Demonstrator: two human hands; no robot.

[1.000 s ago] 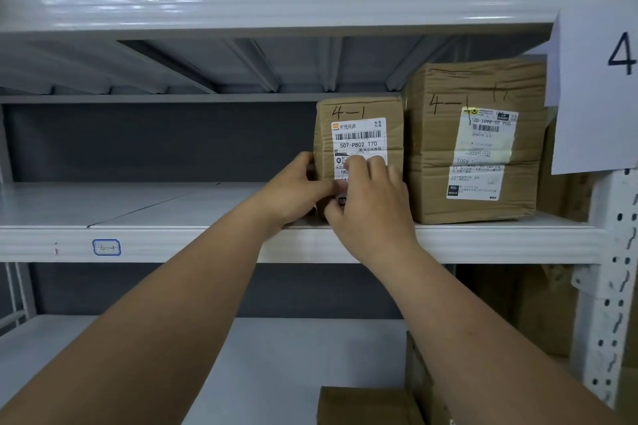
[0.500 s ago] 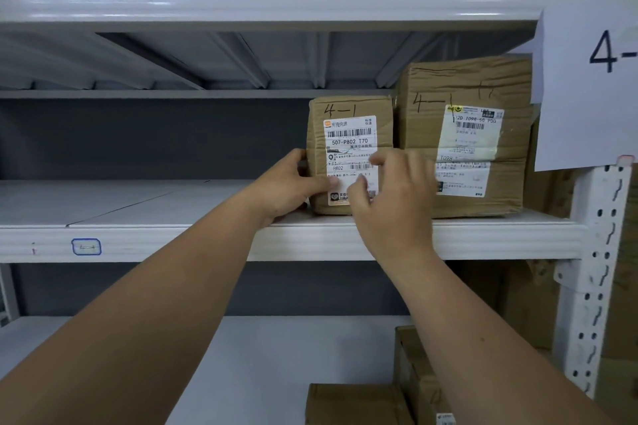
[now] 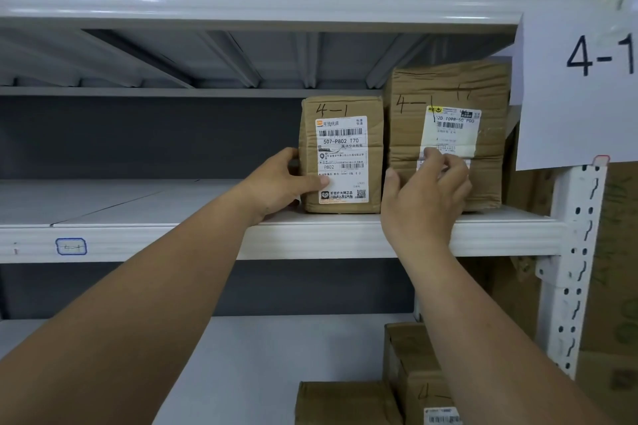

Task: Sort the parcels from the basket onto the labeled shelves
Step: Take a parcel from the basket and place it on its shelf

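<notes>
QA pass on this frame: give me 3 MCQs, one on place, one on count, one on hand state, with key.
1. Where does the small parcel stand?
A. left of the big parcel, same shelf
B. on top of the big parcel
C. on the shelf below

2. How many parcels stand on that shelf?
A. one
B. two
C. four

3. What is the left hand doing?
A. hanging idle under the shelf
B. gripping the small parcel's left edge
C. holding the 4-1 sign

Key: 1 A, the two stand side by side on one board. 2 B, only those two show there. 3 B, its thumb lies on the front label and its fingers wrap the side; the right hand is at the big parcel's front.
</notes>
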